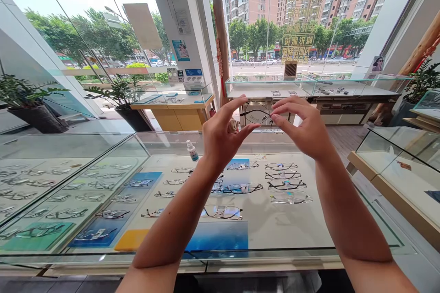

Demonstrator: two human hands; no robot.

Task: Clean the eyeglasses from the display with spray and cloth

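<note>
Grip of the right hand is a fingertip pinch on a dark-framed pair of eyeglasses, near its bridge. Thumb and forefinger of the left hand stand apart at the lower and upper parts of one lens rim; how firmly that grip presses, one cannot tell. The eyeglasses are raised near the centre of the frame, above the glass-topped tabletop.

The tabletop's front edge crosses the lower part of the frame, and its right edge slants down past the right forearm. Between the forearms lie columns of spectacles; a pale stretch of the case floor runs from the right column toward the front edge. Open air surrounds the hands on both sides, and a strip of grey floor shows between the tabletop and the display case at the right of the frame.

A small white bottle stands just left of the left forearm, its label too small to read. Marks on the held lens are likewise illegible. On the window, upper right, gold Chinese lettering appears reversed; 眼镜 can be made out. A blue poster hangs on the upper-left pillar, its text unreadable.
</note>
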